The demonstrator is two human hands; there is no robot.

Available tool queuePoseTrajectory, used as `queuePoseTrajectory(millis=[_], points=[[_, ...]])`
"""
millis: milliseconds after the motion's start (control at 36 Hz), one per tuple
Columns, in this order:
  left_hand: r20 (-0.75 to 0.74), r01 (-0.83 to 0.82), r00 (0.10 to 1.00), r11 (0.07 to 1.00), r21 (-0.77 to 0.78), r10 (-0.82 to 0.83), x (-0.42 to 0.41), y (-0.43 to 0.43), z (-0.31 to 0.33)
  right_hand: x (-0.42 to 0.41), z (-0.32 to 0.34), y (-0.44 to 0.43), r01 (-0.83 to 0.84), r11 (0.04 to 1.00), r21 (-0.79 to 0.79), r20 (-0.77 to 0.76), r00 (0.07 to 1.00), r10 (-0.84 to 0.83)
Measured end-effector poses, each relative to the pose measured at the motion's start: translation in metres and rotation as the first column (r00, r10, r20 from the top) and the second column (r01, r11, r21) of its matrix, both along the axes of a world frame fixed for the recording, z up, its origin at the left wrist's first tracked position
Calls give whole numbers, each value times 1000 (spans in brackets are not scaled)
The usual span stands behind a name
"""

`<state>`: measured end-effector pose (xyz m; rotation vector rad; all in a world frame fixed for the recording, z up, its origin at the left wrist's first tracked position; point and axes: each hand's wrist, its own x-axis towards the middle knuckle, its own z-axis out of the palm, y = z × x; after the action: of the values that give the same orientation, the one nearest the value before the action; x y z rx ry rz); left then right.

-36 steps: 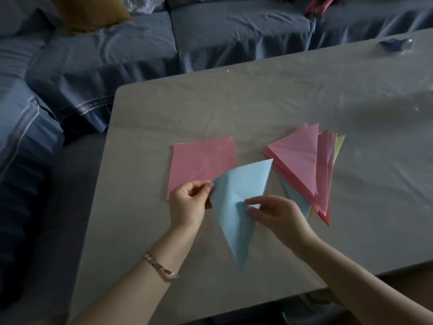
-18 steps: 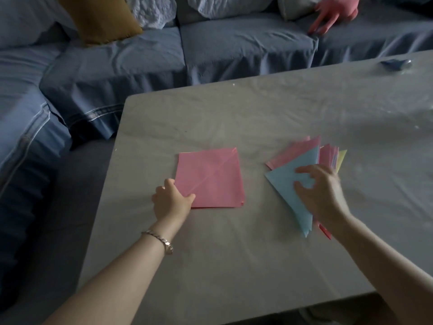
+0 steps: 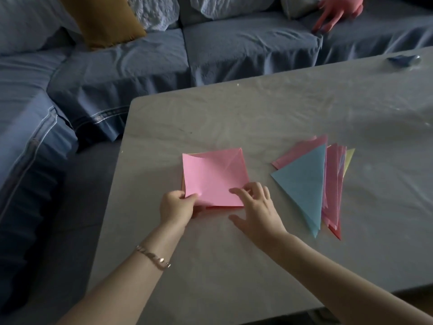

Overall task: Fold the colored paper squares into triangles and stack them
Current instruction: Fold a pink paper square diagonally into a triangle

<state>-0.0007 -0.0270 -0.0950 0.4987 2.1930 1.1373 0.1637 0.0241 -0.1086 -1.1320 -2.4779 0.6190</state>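
A small pile of paper squares lies on the grey table (image 3: 234, 266), a pink square (image 3: 214, 175) on top with a diagonal crease. My left hand (image 3: 177, 207) pinches the pink square's near left corner, lifted slightly off the sheets below. My right hand (image 3: 256, 208) has its fingertips on the near right corner, thumb spread out on the table. To the right sits the stack of folded triangles (image 3: 332, 184), pink ones and a yellow one fanned out beneath a light blue triangle (image 3: 304, 186) on top.
A blue-covered sofa (image 3: 140, 66) wraps around the table's far and left sides, with a mustard cushion (image 3: 103, 19) and a pink toy (image 3: 337, 10) on it. A small dark blue object (image 3: 403, 60) lies at the table's far right.
The blue triangle left both hands and now lies on the triangle stack. My right hand came back left to the pink square. My left hand took hold of its near left corner.
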Motion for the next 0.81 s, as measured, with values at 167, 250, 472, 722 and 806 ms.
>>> queuePoseTrajectory(millis=[167, 250, 472, 722, 806], points=[[485, 70, 868, 993, 95, -108, 24, -8, 17, 3, 1, -2, -115, 951, 286, -135, 978, 159], [489, 134, 859, 988, 78, -155, 23, -8, 18, 13, 0, 1, -168, 952, 255, -213, 951, 225], [499, 140, 858, 990, 6, -124, 7, 0, 12, 54, -1, 1, -407, 841, 357, -219, 839, 499], [365, 73, 927, 997, 38, -82, 16, -7, 5, 71, -9, -1, -364, 873, 326, -200, 875, 440], [331, 112, 933, 989, 96, -138, 20, -16, 9, 70, -9, -4, -382, 879, 284, -210, 870, 446]])
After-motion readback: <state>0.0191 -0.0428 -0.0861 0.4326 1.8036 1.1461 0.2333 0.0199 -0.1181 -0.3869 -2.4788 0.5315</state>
